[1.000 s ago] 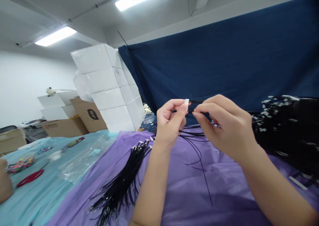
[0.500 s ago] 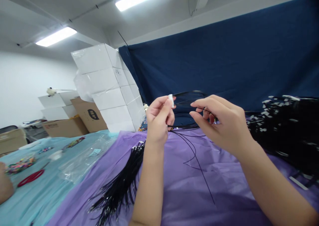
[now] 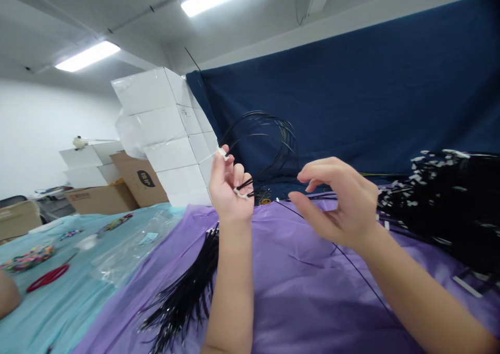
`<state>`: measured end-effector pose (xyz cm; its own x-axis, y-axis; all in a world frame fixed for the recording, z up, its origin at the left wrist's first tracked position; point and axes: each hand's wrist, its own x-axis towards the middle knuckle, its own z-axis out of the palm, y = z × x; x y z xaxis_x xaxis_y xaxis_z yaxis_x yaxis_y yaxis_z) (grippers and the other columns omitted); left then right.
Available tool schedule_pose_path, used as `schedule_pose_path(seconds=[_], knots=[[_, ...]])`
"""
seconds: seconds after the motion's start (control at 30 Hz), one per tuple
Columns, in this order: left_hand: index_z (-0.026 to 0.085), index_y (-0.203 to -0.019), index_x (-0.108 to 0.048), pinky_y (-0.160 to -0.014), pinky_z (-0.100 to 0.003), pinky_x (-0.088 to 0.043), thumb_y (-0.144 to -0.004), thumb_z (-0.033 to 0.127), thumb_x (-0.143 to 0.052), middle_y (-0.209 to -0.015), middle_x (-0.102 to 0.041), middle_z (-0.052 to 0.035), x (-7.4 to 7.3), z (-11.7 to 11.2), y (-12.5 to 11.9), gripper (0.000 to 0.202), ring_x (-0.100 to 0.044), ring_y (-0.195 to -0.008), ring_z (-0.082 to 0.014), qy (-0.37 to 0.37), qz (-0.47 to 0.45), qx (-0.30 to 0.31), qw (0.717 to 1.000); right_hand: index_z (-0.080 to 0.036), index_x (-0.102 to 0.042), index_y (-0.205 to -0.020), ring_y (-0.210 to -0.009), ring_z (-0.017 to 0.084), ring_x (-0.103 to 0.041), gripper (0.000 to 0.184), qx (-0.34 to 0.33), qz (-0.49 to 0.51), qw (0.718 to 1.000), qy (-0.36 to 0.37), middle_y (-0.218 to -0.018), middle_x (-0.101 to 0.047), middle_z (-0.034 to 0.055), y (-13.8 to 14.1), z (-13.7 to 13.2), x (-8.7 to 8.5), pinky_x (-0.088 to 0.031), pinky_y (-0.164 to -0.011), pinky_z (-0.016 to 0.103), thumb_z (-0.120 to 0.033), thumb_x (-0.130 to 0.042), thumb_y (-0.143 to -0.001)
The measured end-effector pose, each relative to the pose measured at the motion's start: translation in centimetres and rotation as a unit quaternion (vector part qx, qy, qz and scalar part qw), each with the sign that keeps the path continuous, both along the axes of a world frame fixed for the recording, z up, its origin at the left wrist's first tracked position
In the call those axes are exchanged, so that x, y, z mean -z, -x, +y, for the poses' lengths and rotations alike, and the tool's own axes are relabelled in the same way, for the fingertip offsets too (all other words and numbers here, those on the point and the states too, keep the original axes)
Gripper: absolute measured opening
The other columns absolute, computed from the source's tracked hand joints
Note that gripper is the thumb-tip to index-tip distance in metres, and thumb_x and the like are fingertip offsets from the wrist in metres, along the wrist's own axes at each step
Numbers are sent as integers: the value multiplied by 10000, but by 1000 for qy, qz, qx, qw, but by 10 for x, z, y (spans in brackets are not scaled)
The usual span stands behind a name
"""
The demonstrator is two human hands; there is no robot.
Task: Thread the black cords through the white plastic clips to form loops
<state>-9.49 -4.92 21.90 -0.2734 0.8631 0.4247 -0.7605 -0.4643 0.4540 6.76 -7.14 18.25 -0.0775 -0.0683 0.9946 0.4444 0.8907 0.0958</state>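
Raised left hand (image 3: pixel 232 204) pinches a white connector (image 3: pixel 222 152); right hand (image 3: pixel 347 204) hovers, grip wide.

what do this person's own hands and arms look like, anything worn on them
The left hand and right hand are both gloveless. The forearms are bare, with no sleeves in view. No watch, bracelet or ring shows; the fingernails are too small to make out.
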Motion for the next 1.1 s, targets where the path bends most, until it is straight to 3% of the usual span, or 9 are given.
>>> schedule_pose_path(seconds=[0.23,0.43,0.6,0.8,1.1], knots=[[157,-869,-640,-271,-129,-200,-979,289,-460,-613,-598,43,1,4,-2,248,-260,-315,-2,13,-43,93,995,-136,-623,-938,-857,164,-633,101,-21,-124,991,52,-938,-670,78,3,6,8,-545,-739,287,-116,-639,-840],[174,-837,-635,-270,-148,-189,-987,314,-436,-571,-569,57,1,3,-3,286,-217,-310,-16,35,-36,114,992,-116,-641,-987,-875,173,-641,134,-39,-174,981,77,-972,-677,94,10,8,13,-544,-742,291,-106,-537,-904],[175,-843,-625,-270,-176,-180,-978,317,-454,-581,-579,61,0,2,-7,260,-218,-302,-19,49,-40,107,992,-111,-629,-1103,-881,172,-653,235,-22,-184,980,74,-1025,-683,93,14,11,17,-543,-724,279,-72,-506,-906],[182,-827,-615,-283,-169,-181,-978,339,-456,-527,-512,82,2,0,-19,270,-195,-280,-8,74,-23,99,992,-152,-654,-1003,-862,162,-674,139,12,-164,983,88,-956,-712,74,16,12,15,-535,-766,260,-153,-532,-936],[151,-859,-639,-292,-152,-221,-928,312,-552,-603,-602,54,13,13,-24,195,-243,-295,2,78,-40,114,990,-174,-658,-958,-731,120,-654,120,17,-134,983,125,-874,-701,38,16,13,16,-488,-684,215,-209,-545,-940]])
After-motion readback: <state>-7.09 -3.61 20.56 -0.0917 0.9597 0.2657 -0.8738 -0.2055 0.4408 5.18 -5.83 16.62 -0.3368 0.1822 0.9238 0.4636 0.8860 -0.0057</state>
